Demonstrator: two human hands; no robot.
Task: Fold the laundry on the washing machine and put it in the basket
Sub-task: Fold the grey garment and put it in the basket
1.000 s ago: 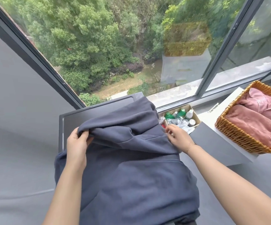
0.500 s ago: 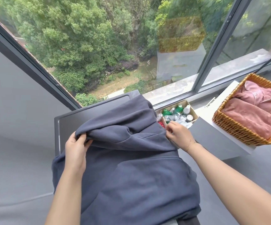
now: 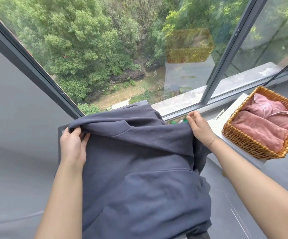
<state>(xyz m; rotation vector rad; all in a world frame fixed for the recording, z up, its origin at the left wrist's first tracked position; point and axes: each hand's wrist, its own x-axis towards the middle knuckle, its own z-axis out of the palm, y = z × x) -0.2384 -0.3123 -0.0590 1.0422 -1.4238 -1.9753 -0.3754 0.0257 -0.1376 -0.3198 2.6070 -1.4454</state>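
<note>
The large dark slate-blue knit sweatshirt [image 3: 139, 169] lies draped over the dark grey washing machine top [image 3: 61, 130], its upper edge lifted so it can be spread flat for folding. The left hand [image 3: 72, 145] pinches the left corner of that edge; the right hand [image 3: 197, 126] has its grip clamped on the right corner. Compared with half a second earlier, the right hand has pulled outward and up, stretching the edge wider and hiding the box of bottles. The woven wicker basket [image 3: 243, 140], holding folded pink garments [image 3: 263, 125], waits on the white counter [image 3: 213, 125] at right.
</note>
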